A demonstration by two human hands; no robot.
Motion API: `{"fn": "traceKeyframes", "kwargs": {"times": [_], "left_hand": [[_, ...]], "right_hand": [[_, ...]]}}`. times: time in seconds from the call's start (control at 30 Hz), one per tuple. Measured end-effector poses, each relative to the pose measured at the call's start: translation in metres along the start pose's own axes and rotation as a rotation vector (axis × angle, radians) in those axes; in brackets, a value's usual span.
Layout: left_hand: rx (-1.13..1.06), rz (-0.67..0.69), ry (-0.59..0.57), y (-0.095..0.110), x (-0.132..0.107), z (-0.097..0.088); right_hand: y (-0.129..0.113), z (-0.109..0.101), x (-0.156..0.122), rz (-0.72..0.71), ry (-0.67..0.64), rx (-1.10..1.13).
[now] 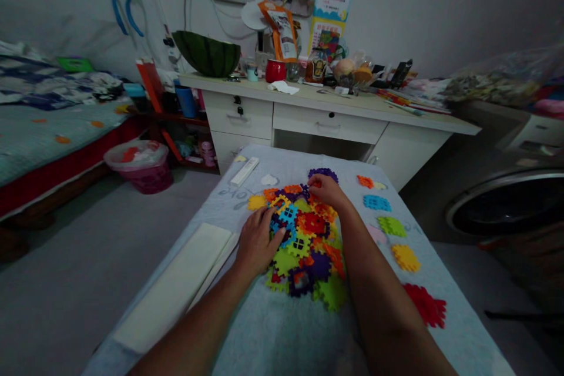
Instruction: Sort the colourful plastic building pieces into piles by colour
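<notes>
Hands (258, 241) flat on block pile (306, 241)

Matt, seemingly plastic tiles (304, 241) on soft cloth (282, 329).

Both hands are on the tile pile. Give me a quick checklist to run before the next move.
1. Is the left hand resting flat on the tile pile: ok.
2. Does the right hand, at the pile's far edge, grip a tile: cannot tell.
3. Pile fully on the table, away from its edges: ok.
4. Loose blue tile, green tile and yellow tile lie apart on the right: ok.
5. Is the red tile, near the right edge, on the table: ok.
6. Does the white board on the left lie off the pile: ok.
</notes>
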State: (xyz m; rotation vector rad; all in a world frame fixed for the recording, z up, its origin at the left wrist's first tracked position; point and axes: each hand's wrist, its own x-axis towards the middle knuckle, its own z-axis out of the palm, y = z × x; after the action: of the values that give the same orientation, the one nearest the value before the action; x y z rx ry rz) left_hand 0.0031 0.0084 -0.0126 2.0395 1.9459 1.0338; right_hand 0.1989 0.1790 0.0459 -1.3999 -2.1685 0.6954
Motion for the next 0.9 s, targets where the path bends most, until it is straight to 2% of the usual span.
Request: {"fn": "traceKeyframes", "kwargs": {"times": [0.2, 0.3, 0.37, 0.43, 0.5, 0.57, 0.73, 0.8, 0.9], "left_hand": [[-0.009, 0.012, 0.009, 0.001, 0.0, -0.001], [-0.007, 0.01, 0.005, 0.001, 0.0, -0.001], [-0.006, 0.01, 0.005, 0.002, 0.0, -0.001], [-0.004, 0.008, 0.005, 0.002, 0.0, -0.002], [-0.004, 0.007, -0.005, 0.003, 0.0, -0.002], [-0.008, 0.005, -0.013, 0.003, 0.0, -0.003], [-0.017, 0.009, 0.001, 0.001, -0.001, -0.002], [-0.016, 0.012, -0.003, 0.001, -0.001, -0.002], [-0.013, 0.01, -0.008, 0.001, 0.0, -0.002]], "right_hand": [[-0.005, -0.017, -0.007, -0.006, -0.182, -0.051], [-0.009, -0.022, -0.008, -0.041, -0.204, -0.093], [-0.011, -0.025, -0.009, -0.077, -0.209, -0.02], [-0.011, -0.027, -0.009, -0.098, -0.207, 0.157], [-0.008, -0.028, -0.008, -0.1, -0.145, 0.365], [-0.002, -0.026, -0.006, -0.07, -0.009, 0.524], [0.023, -0.016, 0.001, 0.179, 0.385, 0.652], [0.033, -0.01, 0.002, 0.285, 0.462, 0.674], [0.043, -0.002, 0.005, 0.372, 0.462, 0.732]]}}
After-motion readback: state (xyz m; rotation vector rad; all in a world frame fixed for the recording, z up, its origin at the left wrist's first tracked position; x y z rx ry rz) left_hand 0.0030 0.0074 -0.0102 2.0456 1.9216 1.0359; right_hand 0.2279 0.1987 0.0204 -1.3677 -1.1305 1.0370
